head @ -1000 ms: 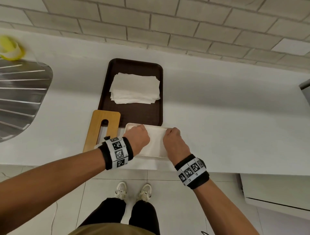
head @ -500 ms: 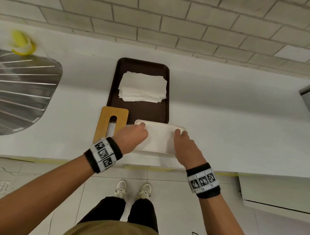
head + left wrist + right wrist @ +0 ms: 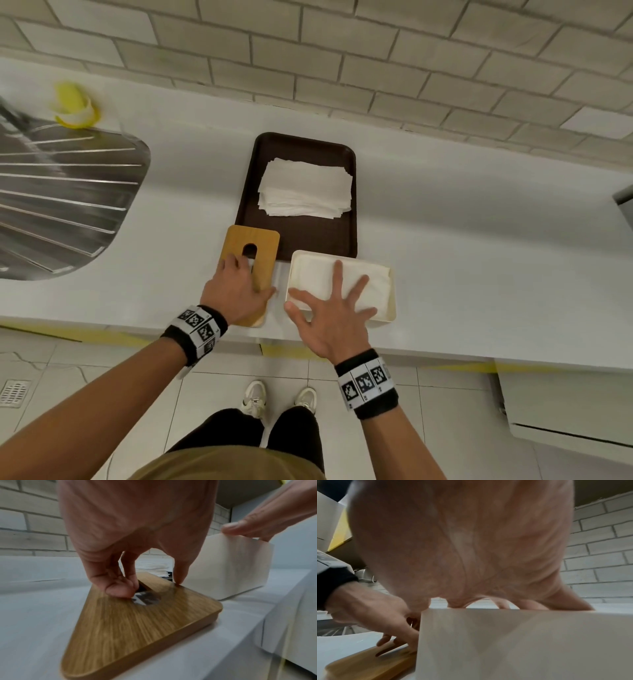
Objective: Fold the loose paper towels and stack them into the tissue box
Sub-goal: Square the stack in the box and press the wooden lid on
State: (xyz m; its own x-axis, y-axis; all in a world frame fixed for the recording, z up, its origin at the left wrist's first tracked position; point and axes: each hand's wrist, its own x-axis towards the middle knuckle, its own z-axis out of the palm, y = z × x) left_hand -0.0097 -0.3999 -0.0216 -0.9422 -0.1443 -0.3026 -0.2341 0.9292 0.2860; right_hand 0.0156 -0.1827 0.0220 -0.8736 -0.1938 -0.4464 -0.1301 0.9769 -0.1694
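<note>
Left hand (image 3: pixel 137 527) fingertips (image 3: pixel 118 589) at lid (image 3: pixel 145 628) slot

This is a kitchen. Well out to the left of the left hand (image 3: pixel 236 291), a ribbed stainless-steel drainboard (image 3: pixel 61 202) is set into the white counter (image 3: pixel 479 240) on which both hands work. Beyond the right hand (image 3: pixel 330 315) the wall (image 3: pixel 342 68) is faced in pale brick-shaped tiles. Just past both hands lies a brown serving tray (image 3: pixel 308 240). Below them is a tiled floor (image 3: pixel 445 394) with a metal drain grate (image 3: pixel 13 392).

White counter (image 3: pixel 479 240) carries brown tray (image 3: pixel 308 236), wooden lid (image 3: pixel 265 245), tissue box (image 3: pixel 392 301).
</note>
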